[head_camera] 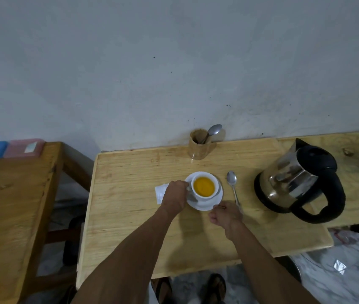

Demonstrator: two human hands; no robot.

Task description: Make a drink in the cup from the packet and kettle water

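Observation:
A white cup [204,186] full of orange liquid stands on a white saucer [215,201] on the wooden table [130,216]. My left hand [175,195] is curled against the cup's left side, at its handle. The white packet [159,191] lies flat just left of that hand, partly hidden by it. A metal spoon [233,185] lies right of the saucer, and my right hand [226,216] is closed around the end of its handle. A steel kettle with a black handle and lid [299,181] stands at the right.
A wooden holder [200,147] with a second spoon [213,130] stands by the wall behind the cup. Another wooden table [9,205] with blue and pink boxes [7,148] is at the left. White bags [338,266] lie on the floor at the lower right.

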